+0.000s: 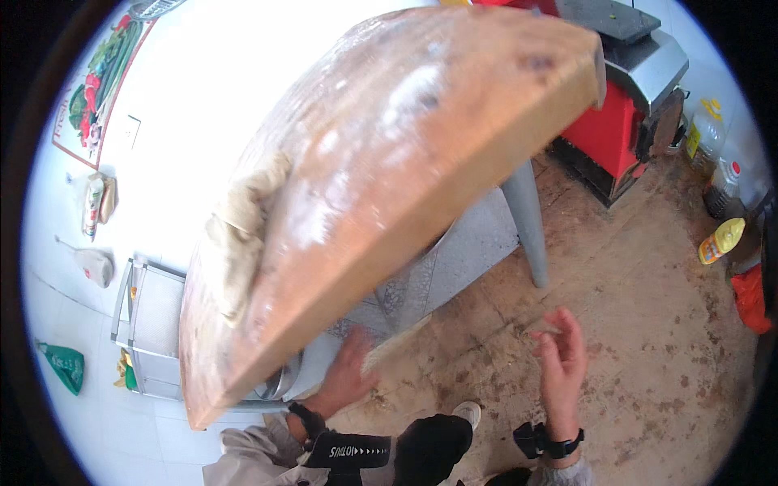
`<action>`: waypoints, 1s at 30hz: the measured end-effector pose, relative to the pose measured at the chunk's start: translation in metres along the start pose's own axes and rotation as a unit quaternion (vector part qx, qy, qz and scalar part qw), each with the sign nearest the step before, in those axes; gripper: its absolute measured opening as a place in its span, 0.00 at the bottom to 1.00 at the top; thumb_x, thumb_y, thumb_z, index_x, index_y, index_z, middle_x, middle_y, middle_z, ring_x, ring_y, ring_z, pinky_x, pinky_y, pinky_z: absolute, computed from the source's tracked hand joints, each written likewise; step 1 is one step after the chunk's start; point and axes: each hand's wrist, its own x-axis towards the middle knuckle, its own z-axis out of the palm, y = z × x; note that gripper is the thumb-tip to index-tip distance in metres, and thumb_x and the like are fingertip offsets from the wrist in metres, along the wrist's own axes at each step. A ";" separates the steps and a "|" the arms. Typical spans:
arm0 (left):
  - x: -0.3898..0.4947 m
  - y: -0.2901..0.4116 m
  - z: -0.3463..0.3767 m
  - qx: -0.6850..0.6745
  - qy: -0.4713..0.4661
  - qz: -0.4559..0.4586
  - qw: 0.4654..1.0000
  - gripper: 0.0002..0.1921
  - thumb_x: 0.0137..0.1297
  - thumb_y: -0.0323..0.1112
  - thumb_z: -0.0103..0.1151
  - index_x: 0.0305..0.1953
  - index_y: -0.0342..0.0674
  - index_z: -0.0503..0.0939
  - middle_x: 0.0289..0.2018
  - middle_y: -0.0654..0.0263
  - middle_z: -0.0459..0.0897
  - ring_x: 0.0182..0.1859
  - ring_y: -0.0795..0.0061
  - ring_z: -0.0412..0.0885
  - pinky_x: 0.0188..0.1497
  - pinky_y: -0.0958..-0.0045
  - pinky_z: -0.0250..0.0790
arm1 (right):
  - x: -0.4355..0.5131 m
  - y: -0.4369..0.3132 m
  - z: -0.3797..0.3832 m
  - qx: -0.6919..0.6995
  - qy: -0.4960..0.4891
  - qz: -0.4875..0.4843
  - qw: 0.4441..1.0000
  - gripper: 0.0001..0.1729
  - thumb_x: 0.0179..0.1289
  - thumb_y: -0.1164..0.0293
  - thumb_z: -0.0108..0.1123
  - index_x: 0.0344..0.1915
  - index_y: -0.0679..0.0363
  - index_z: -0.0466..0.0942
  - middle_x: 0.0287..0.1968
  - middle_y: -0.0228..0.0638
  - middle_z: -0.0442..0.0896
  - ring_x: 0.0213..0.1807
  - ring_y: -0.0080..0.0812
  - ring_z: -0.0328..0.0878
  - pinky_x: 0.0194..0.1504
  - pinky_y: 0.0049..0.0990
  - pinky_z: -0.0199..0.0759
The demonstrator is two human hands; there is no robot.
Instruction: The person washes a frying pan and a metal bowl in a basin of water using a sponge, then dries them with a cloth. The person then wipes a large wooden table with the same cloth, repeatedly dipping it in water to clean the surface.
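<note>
In front of me is a thick wooden work board [389,182] with white flour smeared across its top. A long, folded lump of dough [243,231] lies toward its left end. My left hand [349,370] is blurred below the board's near edge, with spread fingers and nothing visible in them. Whether it touches anything is unclear. Over the floor to the right, my right hand [562,358] holds nothing, its fingers loosely bent and apart. Both wrists wear black straps.
A grey leg [529,225] stands under the board. A red machine with a metal top [608,133] is at the back right. Oil bottles [705,133] and a yellow bottle [722,241] stand along the right. A metal-framed rack [152,322] is at left, and the brown floor [614,364] is stained.
</note>
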 end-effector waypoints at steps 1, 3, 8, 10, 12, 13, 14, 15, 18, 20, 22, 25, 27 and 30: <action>-0.012 0.011 -0.015 -0.024 -0.034 0.066 0.997 0.32 0.56 0.33 0.66 0.61 0.30 0.66 0.65 0.42 0.63 0.68 0.45 0.63 0.69 0.57 0.59 | -0.011 -0.009 0.006 0.021 -0.019 0.016 0.999 0.25 0.69 0.76 0.54 0.65 0.64 0.66 0.55 0.34 0.77 0.46 0.22 0.77 0.47 0.22 0.73; -0.028 0.034 -0.050 -0.103 -0.099 0.093 0.985 0.24 0.57 0.32 0.65 0.54 0.32 0.74 0.55 0.45 0.75 0.59 0.49 0.75 0.61 0.58 0.69 | -0.034 -0.025 0.013 -0.018 -0.009 0.070 0.997 0.26 0.68 0.77 0.54 0.66 0.63 0.64 0.54 0.35 0.77 0.44 0.23 0.77 0.44 0.22 0.74; -0.046 0.065 -0.157 -0.095 -0.017 0.199 0.975 0.20 0.60 0.31 0.61 0.54 0.35 0.74 0.52 0.52 0.78 0.54 0.56 0.78 0.54 0.59 0.72 | -0.114 -0.083 -0.004 -0.083 0.060 0.166 0.981 0.27 0.68 0.75 0.55 0.66 0.61 0.64 0.52 0.37 0.78 0.42 0.26 0.80 0.37 0.22 0.74; -0.033 0.056 -0.202 -0.063 0.155 0.250 0.954 0.22 0.59 0.32 0.63 0.55 0.36 0.75 0.53 0.50 0.78 0.55 0.51 0.77 0.57 0.55 0.69 | -0.160 -0.127 -0.023 -0.114 0.133 0.259 0.950 0.27 0.66 0.75 0.56 0.65 0.62 0.65 0.51 0.36 0.79 0.40 0.24 0.80 0.37 0.22 0.75; -0.007 0.051 -0.240 0.005 0.268 0.190 0.944 0.28 0.57 0.35 0.64 0.59 0.36 0.70 0.58 0.44 0.71 0.61 0.48 0.70 0.63 0.54 0.63 | -0.204 -0.173 -0.038 -0.121 0.178 0.254 0.943 0.26 0.66 0.74 0.56 0.64 0.62 0.66 0.48 0.36 0.80 0.39 0.26 0.81 0.35 0.23 0.76; 0.010 0.045 -0.261 0.075 0.257 0.093 0.959 0.34 0.58 0.37 0.63 0.66 0.37 0.63 0.65 0.43 0.63 0.67 0.50 0.64 0.66 0.56 0.60 | -0.222 -0.195 -0.047 -0.120 0.210 0.256 0.936 0.26 0.66 0.73 0.56 0.63 0.62 0.66 0.47 0.36 0.80 0.38 0.26 0.81 0.33 0.23 0.76; 0.030 0.044 -0.276 0.064 0.250 0.087 0.962 0.36 0.57 0.37 0.63 0.67 0.37 0.62 0.67 0.42 0.59 0.67 0.48 0.62 0.67 0.55 0.59 | -0.242 -0.222 -0.056 -0.148 0.255 0.246 0.923 0.26 0.66 0.73 0.56 0.63 0.62 0.67 0.45 0.37 0.81 0.38 0.26 0.82 0.32 0.24 0.76; 0.044 0.038 -0.291 0.073 0.219 0.040 0.972 0.38 0.56 0.38 0.64 0.67 0.37 0.61 0.68 0.40 0.56 0.68 0.45 0.60 0.68 0.55 0.58 | -0.261 -0.246 -0.062 -0.170 0.288 0.243 0.910 0.25 0.66 0.72 0.56 0.63 0.62 0.67 0.44 0.37 0.81 0.37 0.27 0.82 0.31 0.24 0.77; 0.072 0.025 -0.303 -0.029 0.066 -0.042 0.996 0.36 0.55 0.36 0.64 0.66 0.36 0.63 0.65 0.40 0.61 0.66 0.44 0.62 0.67 0.56 0.58 | -0.313 -0.307 -0.062 -0.166 0.401 0.235 0.870 0.24 0.67 0.71 0.56 0.62 0.62 0.68 0.42 0.37 0.82 0.36 0.27 0.83 0.29 0.25 0.77; 0.085 0.010 -0.298 -0.088 0.049 -0.009 0.995 0.35 0.54 0.35 0.63 0.64 0.34 0.65 0.63 0.40 0.64 0.65 0.43 0.63 0.67 0.56 0.58 | -0.342 -0.335 -0.055 -0.156 0.466 0.224 0.842 0.23 0.67 0.70 0.56 0.61 0.62 0.69 0.43 0.38 0.82 0.35 0.28 0.84 0.28 0.25 0.78; 0.090 -0.001 -0.289 -0.116 0.037 -0.005 0.992 0.34 0.54 0.34 0.62 0.63 0.32 0.65 0.60 0.39 0.67 0.62 0.42 0.65 0.65 0.56 0.59 | -0.371 -0.352 -0.050 -0.137 0.521 0.206 0.817 0.23 0.67 0.71 0.56 0.61 0.62 0.70 0.42 0.38 0.82 0.35 0.29 0.84 0.26 0.25 0.77; 0.098 -0.002 -0.277 -0.161 0.073 -0.056 0.983 0.32 0.55 0.33 0.59 0.61 0.29 0.65 0.56 0.38 0.71 0.58 0.43 0.70 0.62 0.57 0.63 | -0.414 -0.365 -0.060 -0.118 0.584 0.183 0.782 0.23 0.67 0.71 0.56 0.61 0.63 0.70 0.40 0.37 0.81 0.34 0.29 0.84 0.24 0.24 0.76; 0.104 0.010 -0.276 -0.221 0.125 -0.130 0.958 0.30 0.56 0.32 0.57 0.60 0.27 0.65 0.55 0.38 0.72 0.56 0.44 0.73 0.59 0.58 0.65 | -0.443 -0.370 -0.078 -0.097 0.623 0.171 0.757 0.23 0.67 0.72 0.56 0.61 0.63 0.69 0.40 0.37 0.80 0.33 0.28 0.83 0.24 0.23 0.75; 0.105 0.047 -0.276 -0.368 0.227 -0.127 0.893 0.30 0.60 0.36 0.59 0.62 0.32 0.65 0.53 0.48 0.75 0.52 0.58 0.75 0.56 0.65 0.67 | -0.480 -0.382 -0.127 -0.072 0.653 0.146 0.740 0.25 0.66 0.72 0.57 0.62 0.64 0.67 0.42 0.38 0.79 0.33 0.28 0.82 0.25 0.23 0.75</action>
